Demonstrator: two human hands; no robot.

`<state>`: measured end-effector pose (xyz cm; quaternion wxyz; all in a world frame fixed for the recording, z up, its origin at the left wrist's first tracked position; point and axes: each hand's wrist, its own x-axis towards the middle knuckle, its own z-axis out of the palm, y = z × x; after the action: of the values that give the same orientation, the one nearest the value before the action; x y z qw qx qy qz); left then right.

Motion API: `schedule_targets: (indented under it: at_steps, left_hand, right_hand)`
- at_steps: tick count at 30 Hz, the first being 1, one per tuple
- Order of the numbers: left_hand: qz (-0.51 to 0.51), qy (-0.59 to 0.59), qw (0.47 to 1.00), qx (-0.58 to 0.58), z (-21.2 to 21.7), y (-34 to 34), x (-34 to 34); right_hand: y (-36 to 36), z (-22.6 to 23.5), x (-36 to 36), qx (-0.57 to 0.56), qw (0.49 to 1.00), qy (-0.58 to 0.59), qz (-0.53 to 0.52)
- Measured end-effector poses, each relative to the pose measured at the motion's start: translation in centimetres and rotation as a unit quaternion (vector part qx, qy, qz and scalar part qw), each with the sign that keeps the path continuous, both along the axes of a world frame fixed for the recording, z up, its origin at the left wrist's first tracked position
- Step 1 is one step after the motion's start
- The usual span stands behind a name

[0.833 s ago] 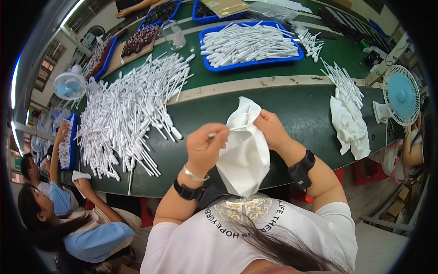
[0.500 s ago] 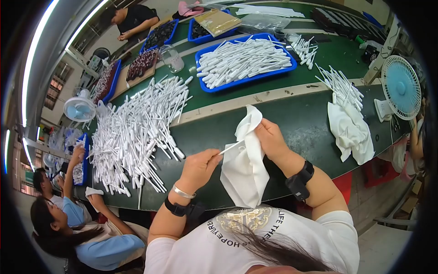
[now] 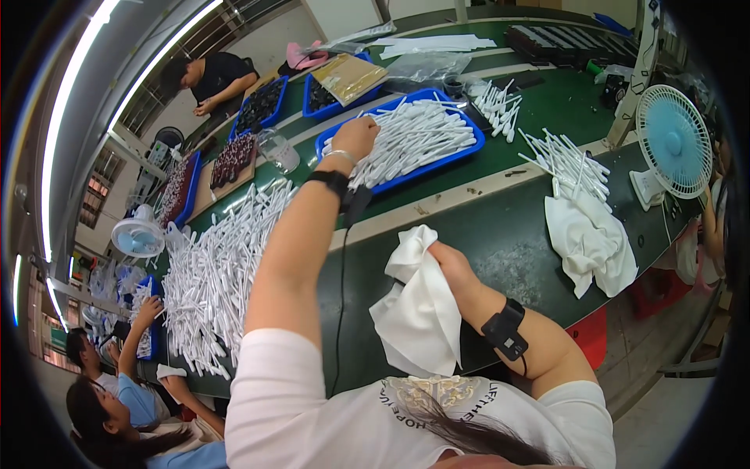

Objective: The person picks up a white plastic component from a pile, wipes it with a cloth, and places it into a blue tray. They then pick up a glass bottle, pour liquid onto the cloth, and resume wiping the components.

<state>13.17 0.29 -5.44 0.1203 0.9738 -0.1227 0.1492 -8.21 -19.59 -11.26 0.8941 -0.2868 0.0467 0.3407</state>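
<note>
My left hand (image 3: 356,138) is stretched out over the left end of a blue tray (image 3: 480,145) heaped with white plastic sticks (image 3: 422,137) that have thicker ends. Its fingers are curled, and whatever they hold, if anything, is hidden. Close to my body, my right hand (image 3: 455,270) is closed on a white cloth (image 3: 418,324), which hangs bunched at the top and loose below. To the left of my left forearm spreads a big pile of similar white sticks (image 3: 215,281) on the dark green table (image 3: 500,328).
At the right lie another bundle of sticks (image 3: 574,168), a second white cloth (image 3: 591,242) and a standing fan (image 3: 673,141). A clear jar (image 3: 279,150) and trays of dark parts (image 3: 262,108) stand farther back. Co-workers sit at the left (image 3: 105,414) and far side (image 3: 215,78).
My left hand has left the cloth, where it held a white stick, and reached forward to the blue tray. The right hand keeps the cloth, which has sunk slightly nearer my body.
</note>
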Motion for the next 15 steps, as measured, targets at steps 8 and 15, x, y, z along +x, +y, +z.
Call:
schedule_targets:
  at_steps: [8, 15]
  left_hand:
    - [0.107, -0.058, 0.993, -0.002, -1.6, -2.0, 2.8]
    - [-0.019, 0.152, 0.976, -0.156, 6.0, 5.2, -9.9]
  right_hand:
    - [-0.5, -0.8, 0.1, -0.025, 0.999, -0.025, -0.018]
    - [1.2, -2.4, 0.0, -0.103, 0.994, -0.038, 0.009]
